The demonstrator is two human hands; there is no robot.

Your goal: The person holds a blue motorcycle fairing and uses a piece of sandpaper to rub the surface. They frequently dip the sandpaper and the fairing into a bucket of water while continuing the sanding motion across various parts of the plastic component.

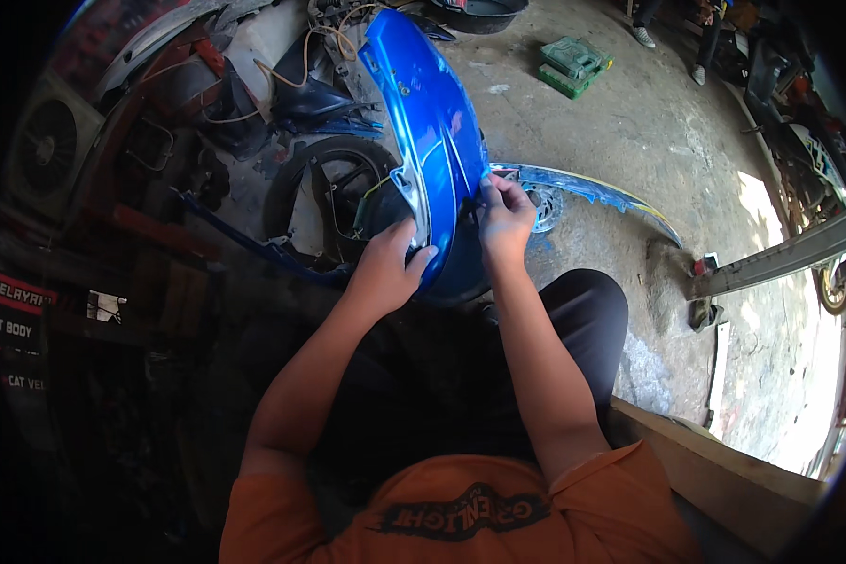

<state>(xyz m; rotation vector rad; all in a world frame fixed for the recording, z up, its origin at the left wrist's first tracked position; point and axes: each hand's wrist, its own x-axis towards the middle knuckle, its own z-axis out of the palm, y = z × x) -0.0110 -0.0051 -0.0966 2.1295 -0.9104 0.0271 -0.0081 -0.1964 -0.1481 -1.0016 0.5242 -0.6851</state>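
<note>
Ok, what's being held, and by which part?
The left hand holds the blue panel by its lower left edge; the right hand touches its right edge, grip unclear.

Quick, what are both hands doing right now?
Left hand: holding the long, curved, glossy blue panel by its lower left edge.
Right hand: closed, pinching at its right edge; exactly what, I can't tell.

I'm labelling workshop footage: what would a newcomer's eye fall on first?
The glossy blue curved panel at centre, with the left hand gripping its left edge and the right hand at its right edge. Next, the black spoked wheel left of it, then the green case on the floor beyond, toward upper right.
</note>
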